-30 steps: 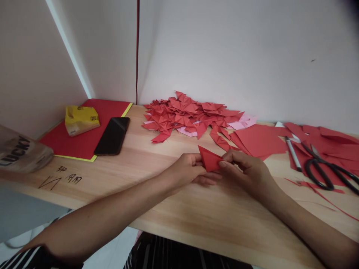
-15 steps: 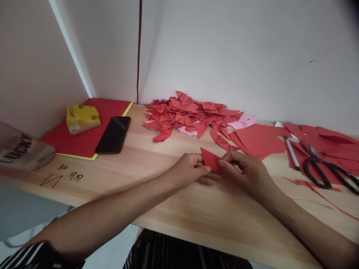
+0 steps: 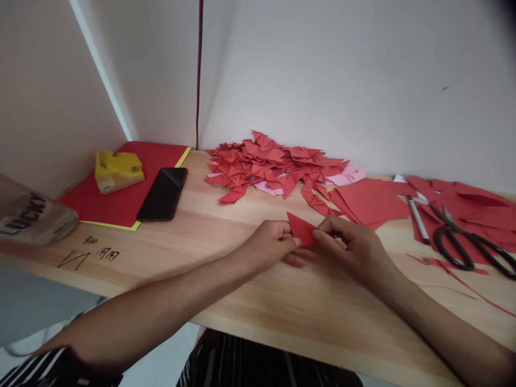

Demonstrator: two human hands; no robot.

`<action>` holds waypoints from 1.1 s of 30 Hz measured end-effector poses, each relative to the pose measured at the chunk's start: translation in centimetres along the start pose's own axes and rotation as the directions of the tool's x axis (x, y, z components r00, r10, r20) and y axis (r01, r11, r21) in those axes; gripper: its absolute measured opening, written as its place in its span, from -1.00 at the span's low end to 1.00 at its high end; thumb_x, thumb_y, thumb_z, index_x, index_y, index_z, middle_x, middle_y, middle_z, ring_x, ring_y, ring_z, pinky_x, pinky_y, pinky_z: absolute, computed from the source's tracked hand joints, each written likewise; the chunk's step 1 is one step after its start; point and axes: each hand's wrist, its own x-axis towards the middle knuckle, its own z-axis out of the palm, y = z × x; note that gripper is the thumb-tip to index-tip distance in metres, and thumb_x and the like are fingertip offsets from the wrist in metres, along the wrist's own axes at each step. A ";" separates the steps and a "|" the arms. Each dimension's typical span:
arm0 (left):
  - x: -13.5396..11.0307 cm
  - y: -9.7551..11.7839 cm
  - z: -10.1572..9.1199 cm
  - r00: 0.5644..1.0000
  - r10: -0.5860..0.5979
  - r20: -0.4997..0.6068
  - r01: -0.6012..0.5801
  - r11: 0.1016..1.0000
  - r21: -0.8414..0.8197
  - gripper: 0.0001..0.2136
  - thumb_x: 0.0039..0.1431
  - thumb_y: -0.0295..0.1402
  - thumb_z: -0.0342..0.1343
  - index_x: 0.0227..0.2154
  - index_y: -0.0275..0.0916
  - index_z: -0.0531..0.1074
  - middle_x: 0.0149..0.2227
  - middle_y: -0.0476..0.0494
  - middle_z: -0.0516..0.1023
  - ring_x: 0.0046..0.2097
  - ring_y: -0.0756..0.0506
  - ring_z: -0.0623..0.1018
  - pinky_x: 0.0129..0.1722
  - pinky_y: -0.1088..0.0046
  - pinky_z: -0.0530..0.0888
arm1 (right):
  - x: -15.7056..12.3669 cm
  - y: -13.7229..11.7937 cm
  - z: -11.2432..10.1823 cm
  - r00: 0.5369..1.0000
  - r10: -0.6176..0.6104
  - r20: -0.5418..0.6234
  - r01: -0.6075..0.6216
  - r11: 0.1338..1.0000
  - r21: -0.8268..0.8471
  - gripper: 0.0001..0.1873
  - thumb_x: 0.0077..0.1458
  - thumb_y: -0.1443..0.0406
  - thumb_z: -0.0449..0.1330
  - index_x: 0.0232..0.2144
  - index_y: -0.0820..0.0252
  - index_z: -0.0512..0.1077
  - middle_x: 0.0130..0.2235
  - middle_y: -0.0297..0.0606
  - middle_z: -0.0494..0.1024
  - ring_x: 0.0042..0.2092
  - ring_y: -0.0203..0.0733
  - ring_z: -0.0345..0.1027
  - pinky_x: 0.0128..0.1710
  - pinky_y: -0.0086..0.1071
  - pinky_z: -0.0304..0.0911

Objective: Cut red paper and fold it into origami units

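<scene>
A small folded piece of red paper (image 3: pixel 301 228), with one pointed corner up, is held between my two hands just above the wooden table (image 3: pixel 226 285). My left hand (image 3: pixel 278 242) pinches its left lower edge, thumb in front and fingers behind. On the other side, my right hand (image 3: pixel 349 242) grips the paper's right corner between thumb and index finger. Behind them lies a heap of folded red paper pieces (image 3: pixel 266 161), with some pink paper (image 3: pixel 347 174) among them. Flat red paper sheets (image 3: pixel 373 200) lie beyond my right hand.
At right, black-handled scissors (image 3: pixel 467 242) and a white marker (image 3: pixel 418 220) rest on red paper, near thin red strips (image 3: pixel 455 274). At left are a phone (image 3: pixel 163 193), a yellow packet (image 3: pixel 119 171) on a red sheet (image 3: pixel 157 153), and a cup (image 3: pixel 36 215). A wall stands behind.
Almost nothing differs. Both hands keep their hold on the folded red paper, and the view has shifted very slightly.
</scene>
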 end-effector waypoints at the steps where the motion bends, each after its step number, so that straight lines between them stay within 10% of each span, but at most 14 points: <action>1: 0.0 0.0 0.0 1.000 -0.002 0.000 0.002 1.000 0.005 -0.84 0.14 -0.50 0.14 -0.21 -0.44 0.50 -0.25 -0.31 0.62 -0.25 -0.09 0.64 -0.23 0.42 0.54 | 0.0 0.0 0.0 1.000 0.016 0.003 -0.016 1.000 0.013 -0.76 0.18 0.17 0.14 -0.49 0.12 0.34 -0.53 -0.38 0.42 -0.51 -0.33 0.21 -0.54 -0.42 0.08; 7: 0.2 -0.3 -0.3 0.999 0.041 0.015 -0.042 0.998 0.044 -0.81 0.16 -0.48 0.14 -0.17 -0.43 0.48 -0.22 -0.33 0.61 -0.24 -0.10 0.65 -0.23 0.42 0.55 | 0.0 0.4 0.2 0.992 0.116 0.043 -0.121 0.982 0.143 -0.71 0.16 0.08 0.16 -0.18 0.14 0.35 -0.42 -0.29 0.53 -0.44 -0.25 0.35 -0.48 -0.40 0.21; 33: 0.4 0.0 0.0 0.998 0.063 0.012 -0.064 0.989 0.134 -0.76 0.19 -0.61 -0.01 -0.10 -0.39 0.42 -0.29 -0.26 0.62 -0.36 -0.03 0.64 -0.30 0.48 0.55 | 0.1 0.3 -0.4 0.984 0.047 0.173 -0.051 0.999 0.017 -0.57 0.20 0.03 0.08 -0.58 0.14 0.19 -0.57 -0.42 0.16 -0.50 -0.32 0.03 -0.52 -0.42 -0.03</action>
